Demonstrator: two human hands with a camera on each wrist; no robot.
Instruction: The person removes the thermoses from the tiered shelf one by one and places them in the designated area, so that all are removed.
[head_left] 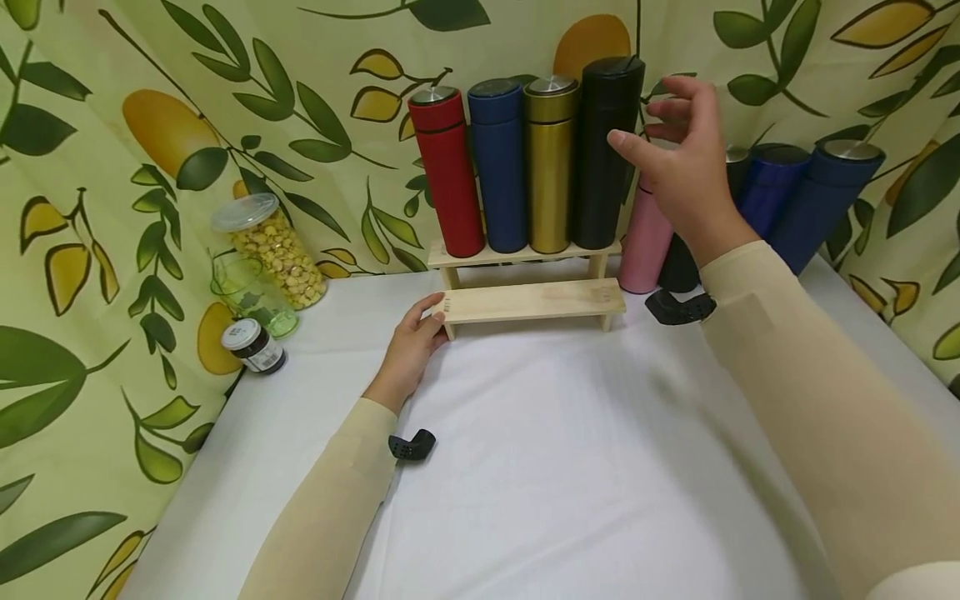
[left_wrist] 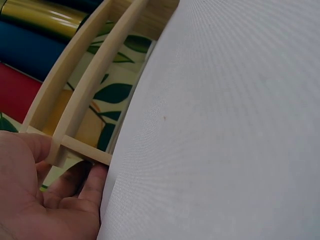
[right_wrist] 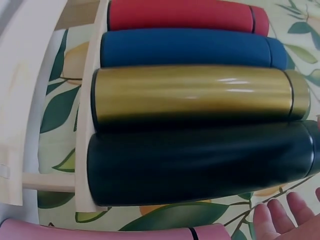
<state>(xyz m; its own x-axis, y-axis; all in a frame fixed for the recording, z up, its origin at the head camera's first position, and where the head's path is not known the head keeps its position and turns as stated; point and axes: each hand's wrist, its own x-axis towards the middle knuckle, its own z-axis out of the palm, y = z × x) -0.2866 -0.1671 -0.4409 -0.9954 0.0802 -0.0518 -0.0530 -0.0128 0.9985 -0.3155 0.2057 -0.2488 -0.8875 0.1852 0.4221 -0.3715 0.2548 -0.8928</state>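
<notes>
Just left of the right hand point(head_left: 686, 167), its grip spread apart, stands a matte black flask point(head_left: 607, 154); the left hand point(head_left: 411, 346) clasps the wooden rack point(head_left: 536, 302).

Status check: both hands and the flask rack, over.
Left hand holds the wooden rack's left end. Right hand open beside the black flask, not gripping. Four flasks upright on the top shelf. Pink flask stands right of the rack.

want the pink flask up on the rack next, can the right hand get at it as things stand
Probably yes. The right hand hovers open beside the black flask, and the pink flask stands on the table just below it, right of the wooden rack, with its near side unblocked.
</notes>
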